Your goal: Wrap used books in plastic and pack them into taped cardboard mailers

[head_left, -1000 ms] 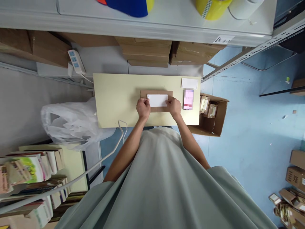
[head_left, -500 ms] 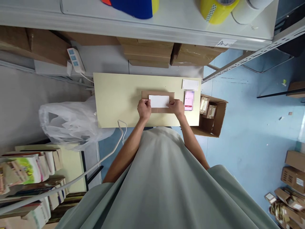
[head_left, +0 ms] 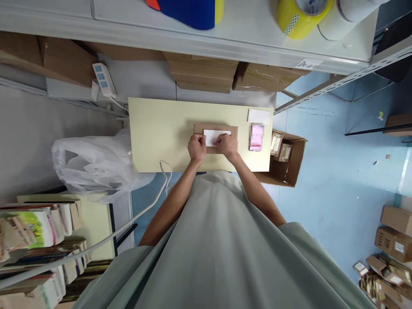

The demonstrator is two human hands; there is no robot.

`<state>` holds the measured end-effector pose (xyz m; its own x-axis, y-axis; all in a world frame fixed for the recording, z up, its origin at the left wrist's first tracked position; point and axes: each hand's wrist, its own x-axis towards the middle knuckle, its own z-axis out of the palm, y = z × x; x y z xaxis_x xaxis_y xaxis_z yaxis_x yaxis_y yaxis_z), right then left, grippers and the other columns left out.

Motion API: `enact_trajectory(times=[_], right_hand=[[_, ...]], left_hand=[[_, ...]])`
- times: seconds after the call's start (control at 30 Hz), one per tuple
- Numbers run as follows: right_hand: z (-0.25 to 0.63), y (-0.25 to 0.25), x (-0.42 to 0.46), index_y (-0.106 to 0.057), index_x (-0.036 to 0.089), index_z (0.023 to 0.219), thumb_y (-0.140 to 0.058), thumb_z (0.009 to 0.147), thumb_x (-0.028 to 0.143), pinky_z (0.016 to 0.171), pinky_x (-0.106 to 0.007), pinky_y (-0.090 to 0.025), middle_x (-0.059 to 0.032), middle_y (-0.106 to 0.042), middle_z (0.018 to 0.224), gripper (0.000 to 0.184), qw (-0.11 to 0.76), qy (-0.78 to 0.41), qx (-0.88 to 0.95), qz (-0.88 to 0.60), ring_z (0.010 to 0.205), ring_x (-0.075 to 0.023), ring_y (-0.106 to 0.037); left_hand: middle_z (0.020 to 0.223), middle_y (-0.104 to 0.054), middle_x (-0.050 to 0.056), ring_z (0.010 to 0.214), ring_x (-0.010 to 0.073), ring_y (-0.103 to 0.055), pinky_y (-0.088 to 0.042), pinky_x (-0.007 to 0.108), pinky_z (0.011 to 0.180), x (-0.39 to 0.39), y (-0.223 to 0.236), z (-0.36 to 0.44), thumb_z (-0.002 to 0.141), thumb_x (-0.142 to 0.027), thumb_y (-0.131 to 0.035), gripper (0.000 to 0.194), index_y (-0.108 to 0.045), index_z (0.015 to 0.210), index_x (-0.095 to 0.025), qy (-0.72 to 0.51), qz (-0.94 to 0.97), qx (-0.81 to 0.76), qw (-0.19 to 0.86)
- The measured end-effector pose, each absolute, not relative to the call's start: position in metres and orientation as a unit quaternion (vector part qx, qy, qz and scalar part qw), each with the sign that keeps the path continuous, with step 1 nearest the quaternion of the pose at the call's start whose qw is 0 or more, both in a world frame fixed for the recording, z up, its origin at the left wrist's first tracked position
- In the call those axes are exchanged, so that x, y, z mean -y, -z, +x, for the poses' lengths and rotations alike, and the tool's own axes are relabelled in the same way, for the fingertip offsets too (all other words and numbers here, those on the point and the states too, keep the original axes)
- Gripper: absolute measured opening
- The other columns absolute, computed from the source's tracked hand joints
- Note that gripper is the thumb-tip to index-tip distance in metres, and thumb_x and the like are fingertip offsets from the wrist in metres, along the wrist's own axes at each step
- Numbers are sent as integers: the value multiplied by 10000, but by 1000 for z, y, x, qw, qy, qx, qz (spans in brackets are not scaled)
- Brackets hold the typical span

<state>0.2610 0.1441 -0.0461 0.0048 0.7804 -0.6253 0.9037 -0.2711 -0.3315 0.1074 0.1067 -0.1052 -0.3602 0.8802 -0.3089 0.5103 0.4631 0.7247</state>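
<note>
A flat brown cardboard parcel (head_left: pixel 217 127) lies on the pale yellow table, with a white label (head_left: pixel 210 136) on its upper face. At the label's left end is my left hand (head_left: pixel 197 149), thumb and fingers closed on its edge. My right hand (head_left: pixel 227 146) rests over the right half of the label, fingers curled in and pressed down on it. That hand covers part of the label, though its upper right corner still shows. To the right lie a phone (head_left: pixel 256 137) with a lit pink screen and another white label (head_left: pixel 258 116).
An open cardboard box (head_left: pixel 295 163) holding small parcels stands right of the table (head_left: pixel 154 137). A white plastic bag (head_left: pixel 93 163) hangs at the left, near a pale cable (head_left: pixel 148 206). Above is a shelf (head_left: pixel 244 47) with yellow tape (head_left: pixel 296 25). Books (head_left: pixel 35 227) fill the lower left.
My right hand has moved left from the label's right end onto its middle, its fingers now curled. My left hand stays at the left end. The whole view has shifted slightly.
</note>
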Motion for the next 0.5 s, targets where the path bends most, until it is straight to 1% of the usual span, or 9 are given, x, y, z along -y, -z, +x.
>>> enact_trajectory(times=[0.1, 0.3, 0.37, 0.5], right_hand=[[254, 47, -150, -861, 247, 1035, -755, 1020, 282, 998, -363, -601, -92, -846, 1126, 113, 81, 383, -609, 690, 1098, -277, -778], [244, 47, -169, -858, 243, 1098, -652, 1085, 268, 999, -355, -594, -76, -852, 1162, 208, 17, 373, -609, 700, 1115, -263, -764], [242, 46, -164, -854, 238, 1082, -666, 1086, 280, 992, -346, -592, -81, -853, 1142, 193, 24, 382, -612, 693, 1101, -259, -767], [243, 44, -147, -851, 239, 1043, -742, 1041, 284, 944, -323, -596, -95, -853, 1133, 117, 70, 406, -617, 671, 1091, -262, -781]], left_hand=[[1057, -814, 99, 1015, 276, -751, -554, 399, 970, -107, 104, 108, 1033, -313, -662, 107, -687, 961, -239, -265, 449, -779, 348], [1088, -819, 111, 1023, 276, -754, -551, 398, 966, -107, 101, 110, 1043, -315, -650, 112, -688, 968, -242, -249, 452, -782, 349], [1094, -818, 110, 1023, 276, -755, -551, 397, 966, -107, 101, 110, 1044, -317, -650, 107, -688, 975, -244, -244, 449, -785, 351], [1103, -815, 114, 1061, 284, -759, -550, 402, 998, -108, 101, 110, 1042, -309, -645, 102, -684, 976, -242, -241, 450, -786, 349]])
